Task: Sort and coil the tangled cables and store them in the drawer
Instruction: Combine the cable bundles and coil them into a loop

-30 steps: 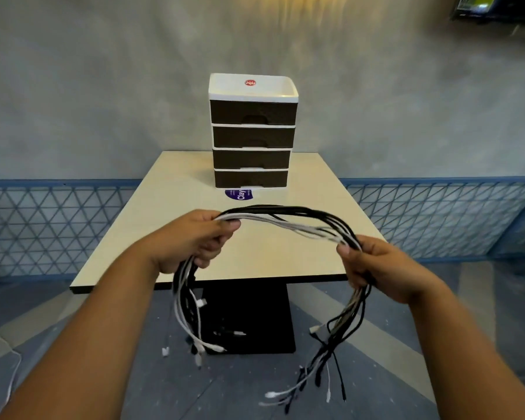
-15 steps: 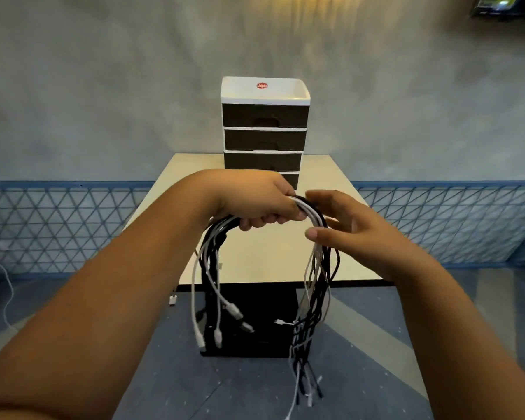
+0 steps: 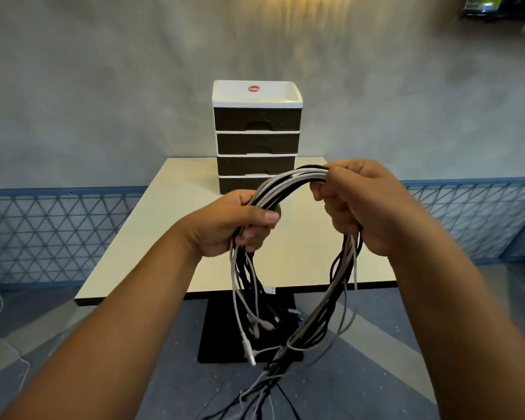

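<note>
Hands (image 3: 231, 225) apart again, cable (image 3: 285, 184) ends cropped.

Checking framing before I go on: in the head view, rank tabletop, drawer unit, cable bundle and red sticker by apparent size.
1. tabletop, widest.
2 and 3. cable bundle and drawer unit: unsure; the bundle is much nearer the camera and its loop spans more.
4. red sticker, smallest.

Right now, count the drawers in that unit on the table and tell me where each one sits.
4, all shut, stacked in the drawer unit: top drawer, second drawer, third drawer, bottom drawer, partly hidden behind the cable bundle.
</note>
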